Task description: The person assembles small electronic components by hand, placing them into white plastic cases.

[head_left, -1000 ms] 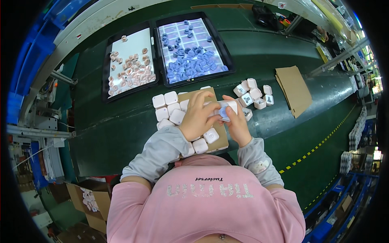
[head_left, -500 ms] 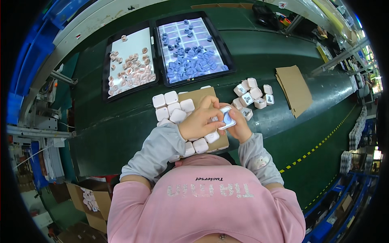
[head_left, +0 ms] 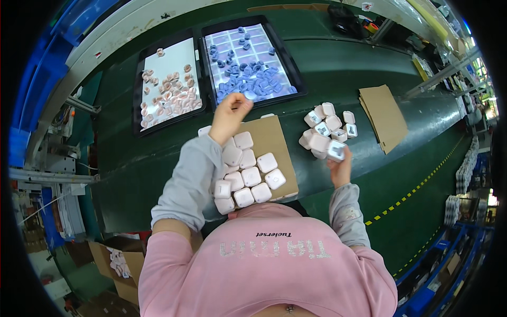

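My left hand [head_left: 231,116] is raised at the near edge of the black tray of blue pieces, fingers pinched together on a small pale blue piece [head_left: 250,96]. In that tray lie many curled blue pieces [head_left: 248,84]. My right hand [head_left: 340,168] grips a small white box [head_left: 336,150] with a dark shape on the side facing up. It is held at the near side of a pile of similar pale boxes [head_left: 332,122]. Rounded pale pink-white boxes [head_left: 250,176] sit closely grouped on a cardboard sheet [head_left: 282,158] in front of my body.
Left of the blue pieces stands another black tray [head_left: 138,100] with pink curled pieces on white. Brown cardboard sheets [head_left: 383,119] lie at the right of the green table [head_left: 338,68]. An open carton [head_left: 134,264] with pale pieces stands low at the left.
My hands have parted from the white case they held together. The left has gone up and left to the blue-piece tray; the right has moved right to the box pile.
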### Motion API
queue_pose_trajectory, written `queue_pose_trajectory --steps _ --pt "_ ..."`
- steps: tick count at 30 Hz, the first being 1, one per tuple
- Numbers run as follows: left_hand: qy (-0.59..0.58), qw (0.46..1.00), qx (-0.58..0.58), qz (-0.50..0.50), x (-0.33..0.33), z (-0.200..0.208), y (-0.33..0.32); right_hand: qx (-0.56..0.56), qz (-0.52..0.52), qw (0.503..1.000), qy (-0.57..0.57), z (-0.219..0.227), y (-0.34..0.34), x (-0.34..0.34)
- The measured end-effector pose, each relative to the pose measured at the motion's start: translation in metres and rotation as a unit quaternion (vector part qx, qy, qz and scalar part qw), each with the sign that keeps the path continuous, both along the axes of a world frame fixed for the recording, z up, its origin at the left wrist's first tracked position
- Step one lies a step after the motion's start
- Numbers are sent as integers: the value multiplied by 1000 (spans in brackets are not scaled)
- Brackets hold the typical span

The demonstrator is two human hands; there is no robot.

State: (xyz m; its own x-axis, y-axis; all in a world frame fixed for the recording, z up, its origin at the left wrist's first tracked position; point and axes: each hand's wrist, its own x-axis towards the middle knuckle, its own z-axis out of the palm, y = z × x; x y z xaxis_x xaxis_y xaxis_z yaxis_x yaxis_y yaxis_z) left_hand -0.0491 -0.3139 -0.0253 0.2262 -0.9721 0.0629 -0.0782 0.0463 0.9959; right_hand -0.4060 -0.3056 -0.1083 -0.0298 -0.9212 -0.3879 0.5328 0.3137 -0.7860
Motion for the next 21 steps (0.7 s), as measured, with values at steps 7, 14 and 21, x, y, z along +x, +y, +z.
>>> queue_pose_trajectory --steps 7,14,21 --pt "-77 989 80 99 60 -73 -70 87 -24 996 14 -68 -5 -73" --pt "-458 800 138 -362 8 -21 -30 112 52 955 269 -79 -6 -61" --pt "-615 720 182 -265 -14 -50 20 -92 66 663 740 -35 -7 -35"
